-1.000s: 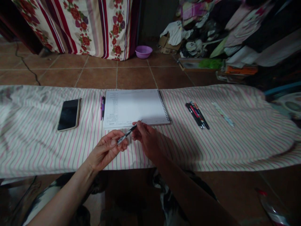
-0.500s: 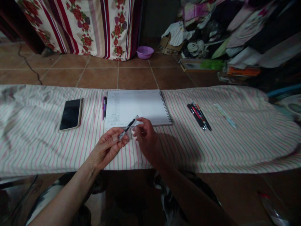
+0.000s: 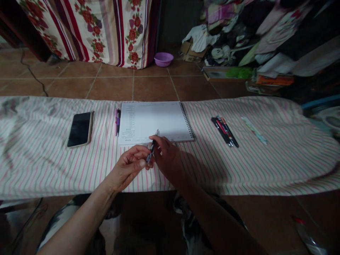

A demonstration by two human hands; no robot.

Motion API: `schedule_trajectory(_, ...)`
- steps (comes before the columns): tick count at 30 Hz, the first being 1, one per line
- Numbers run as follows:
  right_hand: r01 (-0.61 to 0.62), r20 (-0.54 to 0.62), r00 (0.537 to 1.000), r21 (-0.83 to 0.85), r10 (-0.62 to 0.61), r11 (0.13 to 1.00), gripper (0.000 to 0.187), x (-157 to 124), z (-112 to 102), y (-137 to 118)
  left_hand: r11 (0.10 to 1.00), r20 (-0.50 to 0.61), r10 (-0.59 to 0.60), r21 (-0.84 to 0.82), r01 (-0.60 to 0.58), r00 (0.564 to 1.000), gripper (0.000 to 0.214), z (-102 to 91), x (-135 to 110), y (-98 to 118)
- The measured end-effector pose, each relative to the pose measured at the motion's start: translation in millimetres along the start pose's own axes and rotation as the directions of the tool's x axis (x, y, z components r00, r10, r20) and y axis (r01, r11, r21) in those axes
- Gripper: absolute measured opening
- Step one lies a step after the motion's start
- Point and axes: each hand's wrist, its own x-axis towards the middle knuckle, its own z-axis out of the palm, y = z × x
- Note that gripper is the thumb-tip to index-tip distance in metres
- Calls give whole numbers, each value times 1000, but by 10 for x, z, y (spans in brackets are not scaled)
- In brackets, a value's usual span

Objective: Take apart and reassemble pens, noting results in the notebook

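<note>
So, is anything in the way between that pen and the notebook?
Nothing that I can see. The left hand holds the pen, the right hand is at it too, and its far end points toward the notebook. The phone lies well off to the left.

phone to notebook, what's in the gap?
Head view: two pens, side by side along the left edge of the notebook. From them to the phone, only striped cloth.

Notebook [image 3: 159, 118], phone [image 3: 79, 129], likely pens [image 3: 222, 128] on cloth [image 3: 265, 159]
</note>
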Motion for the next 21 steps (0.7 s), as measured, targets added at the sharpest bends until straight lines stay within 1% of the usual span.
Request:
schedule_trajectory(4,6,11,1000,0,-6,1000,17,6,-32,-6,1000,42,21,19,-22,999,24,36,33,-39)
schedule_trajectory(8,-7,47,999,33,5,999,9,21,-115,-54,998,58,53,32,-55,997,22,77,54,-49)
schedule_trajectory(13,-22,58,998,138,14,990,11,52,-231,-118,997,60,70,7,-70,996,22,106,63,-21)
schedule_trajectory(15,-42,49,998,153,35,987,12,59,-241,-132,999,34,53,6,-53,998,22,105,68,-8)
schedule_trajectory(17,-67,21,998,165,64,984,12,60,-219,-135,999,-16,31,26,-30,999,20,97,78,-1)
schedule_trajectory(21,-122,-101,984,202,144,972,17,59,-117,-116,991,-159,-13,132,34,987,16,55,112,-32)
